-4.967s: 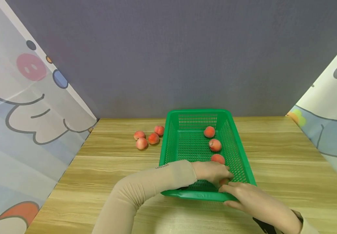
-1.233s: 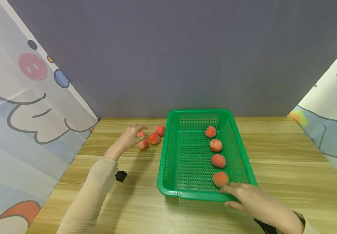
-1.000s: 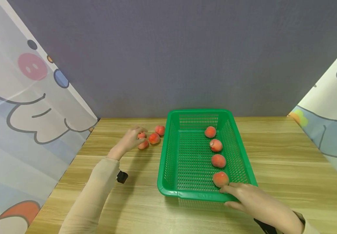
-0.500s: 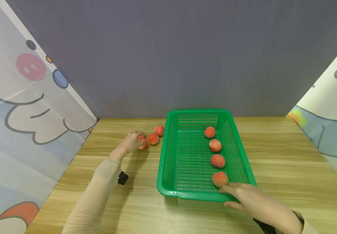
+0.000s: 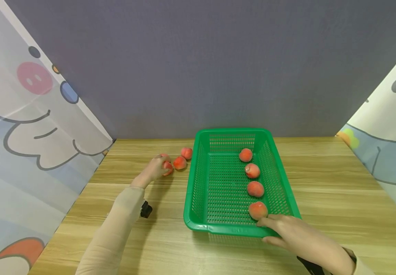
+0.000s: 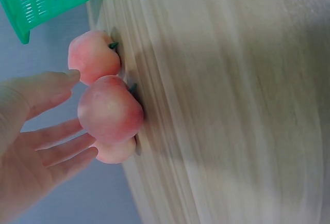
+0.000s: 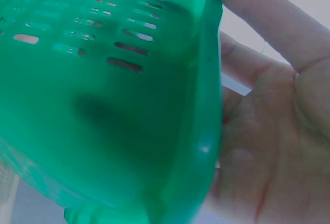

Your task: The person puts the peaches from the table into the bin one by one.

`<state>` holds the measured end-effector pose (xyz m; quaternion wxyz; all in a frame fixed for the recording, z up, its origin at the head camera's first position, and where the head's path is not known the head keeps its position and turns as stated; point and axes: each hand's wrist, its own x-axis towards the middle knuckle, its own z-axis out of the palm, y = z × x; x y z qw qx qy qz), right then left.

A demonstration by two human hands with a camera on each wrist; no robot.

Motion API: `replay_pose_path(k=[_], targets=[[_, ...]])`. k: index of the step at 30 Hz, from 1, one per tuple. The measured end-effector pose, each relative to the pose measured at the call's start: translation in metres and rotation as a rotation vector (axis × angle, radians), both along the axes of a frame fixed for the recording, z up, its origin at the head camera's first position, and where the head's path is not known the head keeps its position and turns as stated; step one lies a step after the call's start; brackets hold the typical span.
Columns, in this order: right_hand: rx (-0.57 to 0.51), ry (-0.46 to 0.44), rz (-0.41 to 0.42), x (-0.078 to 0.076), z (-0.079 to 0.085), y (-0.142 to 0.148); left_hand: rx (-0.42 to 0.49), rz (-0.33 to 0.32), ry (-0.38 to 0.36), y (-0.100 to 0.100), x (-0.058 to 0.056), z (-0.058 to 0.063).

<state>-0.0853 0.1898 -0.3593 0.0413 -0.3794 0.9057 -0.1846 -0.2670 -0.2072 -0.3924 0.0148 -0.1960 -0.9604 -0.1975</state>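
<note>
My left hand reaches over the left pair of peaches on the table. Its fingers are only slightly bent in the left wrist view, spread from the thumb beside the nearest peach; firm contact is not clear. Another peach lies by the thumb tip, and a third is partly hidden. My right hand grips the front right corner of the green plastic basket, fingers over the rim. Inside, several peaches form a row along the right side, the front peach close to the right fingertips.
Two more peaches, one orange-red peach and one pinkish peach, lie between the left hand and the basket's left wall. The wooden table meets a grey partition behind the basket. Cartoon-printed curtains flank both sides.
My left hand set a peach at the front of the basket's row, then went back left and lowered to the peaches on the table. The right hand has kept its hold on the rim.
</note>
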Motion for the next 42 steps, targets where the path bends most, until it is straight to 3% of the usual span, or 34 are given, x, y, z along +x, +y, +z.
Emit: replay_pose_path(k=[12,21,32,42], targets=[[-0.001,-0.009,0.005,0.0,-0.001,0.0,-0.035,-0.046,-0.019,0.002,0.001,-0.016],[0.002,-0.003,0.002,0.0,-0.001,0.0,-0.055,-0.062,0.005,0.002,0.001,-0.018],[0.003,-0.002,0.004,0.0,-0.001,0.0,-0.075,-0.001,-0.104,0.0,0.005,-0.004],[-0.006,0.008,0.003,0.0,-0.001,0.0,-0.092,-0.036,-0.096,0.002,0.003,0.013]])
